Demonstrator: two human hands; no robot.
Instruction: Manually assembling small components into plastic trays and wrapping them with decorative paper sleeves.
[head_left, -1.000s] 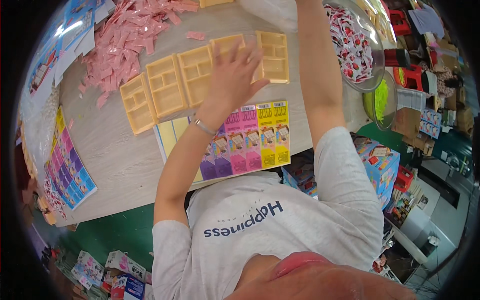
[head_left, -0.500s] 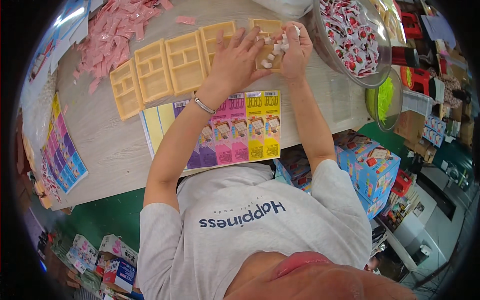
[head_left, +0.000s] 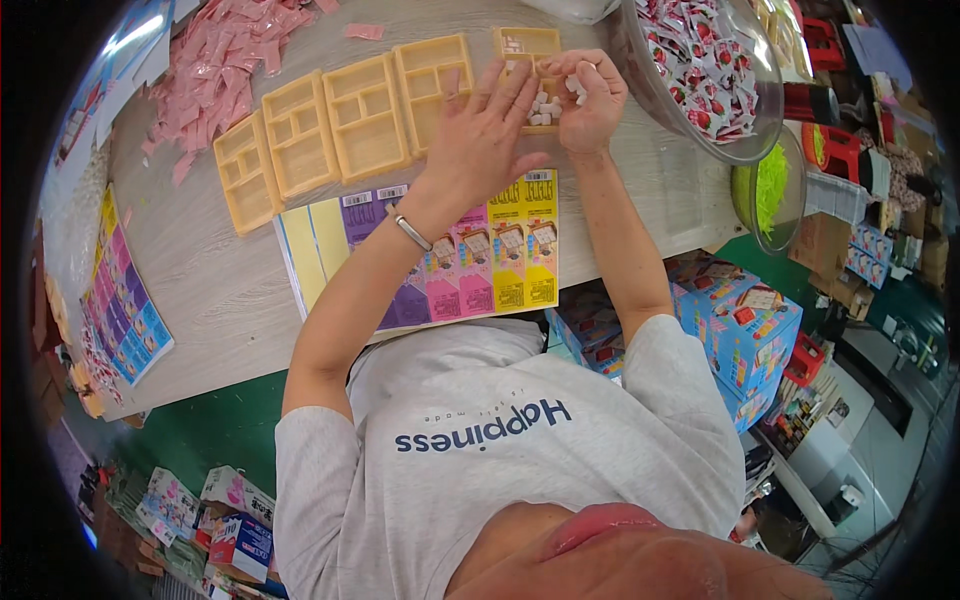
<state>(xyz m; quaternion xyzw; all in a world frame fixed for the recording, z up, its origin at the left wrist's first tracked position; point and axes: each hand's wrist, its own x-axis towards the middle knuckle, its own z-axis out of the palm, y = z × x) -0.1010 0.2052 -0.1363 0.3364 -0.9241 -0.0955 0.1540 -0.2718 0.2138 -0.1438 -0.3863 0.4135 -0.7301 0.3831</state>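
My right hand (head_left: 590, 108) is curled around several small white pieces (head_left: 576, 88), which show between its fingers. Beneath it, at the far right of a row, lies a yellow compartment tray (head_left: 530, 42), with more loose white pieces (head_left: 543, 108) in its near compartment. My left hand (head_left: 480, 130) reaches over from the left, fingers stretched out, the fingertips at that tray's left side. Its palm partly covers the neighbouring yellow tray (head_left: 432, 55). Three more such trays stand further left, the nearest of them a yellow tray (head_left: 368, 150); no contents show in them.
Colourful printed card sheets (head_left: 508, 265) lie at the table's front edge. A pile of pink packets (head_left: 225, 60) sits far left. On the right are a clear bowl (head_left: 740, 155) of red-and-white wrapped sweets and a bowl of green strips (head_left: 770, 200). Blue printed boxes (head_left: 735, 335) stand below the table.
My left hand has shifted slightly left and nearer. More white pieces now lie in the right-hand tray's near compartment, and fewer show in my right hand.
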